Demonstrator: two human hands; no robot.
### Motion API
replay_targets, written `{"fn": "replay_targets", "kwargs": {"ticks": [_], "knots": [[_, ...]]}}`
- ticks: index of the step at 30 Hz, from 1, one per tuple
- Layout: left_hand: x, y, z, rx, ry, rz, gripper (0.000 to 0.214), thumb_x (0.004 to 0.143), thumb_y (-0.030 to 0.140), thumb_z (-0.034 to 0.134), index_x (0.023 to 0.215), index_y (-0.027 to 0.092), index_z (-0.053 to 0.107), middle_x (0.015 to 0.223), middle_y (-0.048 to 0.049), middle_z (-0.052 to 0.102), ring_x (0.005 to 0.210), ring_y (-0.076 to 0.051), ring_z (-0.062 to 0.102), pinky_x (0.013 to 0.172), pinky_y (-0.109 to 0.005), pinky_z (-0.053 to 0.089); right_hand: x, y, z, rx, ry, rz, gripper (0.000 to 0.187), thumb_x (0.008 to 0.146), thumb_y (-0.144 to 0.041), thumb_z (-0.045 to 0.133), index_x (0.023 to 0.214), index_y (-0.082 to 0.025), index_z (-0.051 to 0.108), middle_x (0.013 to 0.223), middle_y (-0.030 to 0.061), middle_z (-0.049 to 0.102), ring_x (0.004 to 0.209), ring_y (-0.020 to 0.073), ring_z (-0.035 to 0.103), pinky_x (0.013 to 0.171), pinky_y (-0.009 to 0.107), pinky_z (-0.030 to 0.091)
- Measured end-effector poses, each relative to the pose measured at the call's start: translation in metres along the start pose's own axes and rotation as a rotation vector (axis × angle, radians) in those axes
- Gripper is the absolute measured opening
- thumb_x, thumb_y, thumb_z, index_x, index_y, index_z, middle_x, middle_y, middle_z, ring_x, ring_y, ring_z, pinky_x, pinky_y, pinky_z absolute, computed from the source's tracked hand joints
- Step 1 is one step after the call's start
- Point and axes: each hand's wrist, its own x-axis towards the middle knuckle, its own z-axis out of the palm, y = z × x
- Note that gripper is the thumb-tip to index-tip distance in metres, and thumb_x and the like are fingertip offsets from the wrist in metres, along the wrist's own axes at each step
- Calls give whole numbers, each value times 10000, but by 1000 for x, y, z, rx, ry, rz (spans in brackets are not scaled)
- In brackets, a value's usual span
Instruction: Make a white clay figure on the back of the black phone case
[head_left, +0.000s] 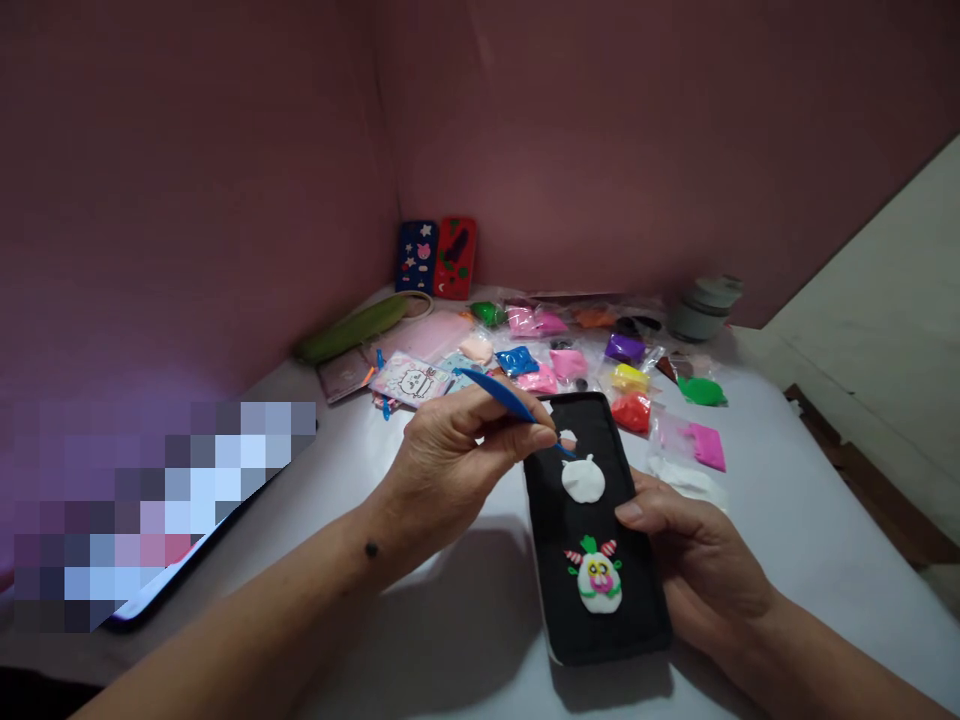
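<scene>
1. Left hand [450, 455]: closed in a pinch grip on a blue tool [499, 392]. The thumb and fingers clamp the tool near its lower end.
2. Blue tool: tilted, with the handle pointing up and to the left. Its tip touches a small white clay piece [568, 437] at the upper end of a black phone case [551, 520].
3. Right hand [690, 560]: grasps the black phone case along its right edge, thumb on the top face. The remaining fingers are hidden under the case.
4. Black phone case: in the centre of the white table [795, 530], between the two hands. Whether it rests on the table cannot be determined.
5. Items on the case: a round white clay shape [583, 480] just below the small piece; a white clay figure [598, 578] with green, pink and yellow details nearer the lower end.
6. Behind the case: coloured clay packets, including red [631, 411], yellow [628, 377], purple [624, 348] and green [701, 391].
7. Against the back wall: a blue decorated case [417, 257] and a red decorated case [455, 258], both upright.
</scene>
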Motion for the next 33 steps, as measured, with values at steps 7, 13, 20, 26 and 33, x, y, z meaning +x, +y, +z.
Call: {"fn": "replay_targets", "kwargs": {"ticks": [7, 13, 20, 26, 33], "knots": [[-2, -4, -1, 71, -37, 24, 92, 812, 124, 608, 733, 165, 631, 707, 27, 623, 639, -78, 527, 584, -196, 409, 2, 0, -3, 25, -21, 19, 344, 603, -120, 612, 920, -131, 745, 824, 90, 757, 698, 204, 669, 682, 320, 520], [-3, -6, -2, 157, -75, 72, 75, 821, 127, 600, 762, 157, 636, 707, 25, 632, 649, -80, 537, 615, -201, 419, 0, 0, -2, 32, -50, 17, 353, 604, -116, 606, 928, -134, 746, 841, 89, 763, 709, 206, 679, 692, 321, 526], [-2, -6, -2, 172, -79, 57, 70, 816, 130, 597, 760, 152, 633, 706, 20, 630, 643, -83, 536, 602, -202, 416, 1, -1, 0, 37, -50, 20, 339, 601, -116, 606, 907, -139, 749, 823, 85, 762, 699, 205, 677, 686, 323, 523], [-3, -6, -2, 158, -79, 44, 69, 816, 141, 592, 763, 162, 630, 723, 13, 644, 657, -94, 552, 600, -208, 425, 1, -1, 0, 28, -59, 21, 335, 595, -125, 603, 895, -150, 750, 812, 79, 763, 703, 212, 679, 694, 334, 525], [-3, -7, -3, 166, -97, 69, 72, 823, 129, 594, 778, 163, 638, 713, 27, 637, 650, -81, 550, 610, -196, 426, 1, 0, -1, 33, -74, 30, 354, 599, -120, 599, 918, -140, 752, 824, 82, 764, 704, 205, 681, 692, 326, 529]]}}
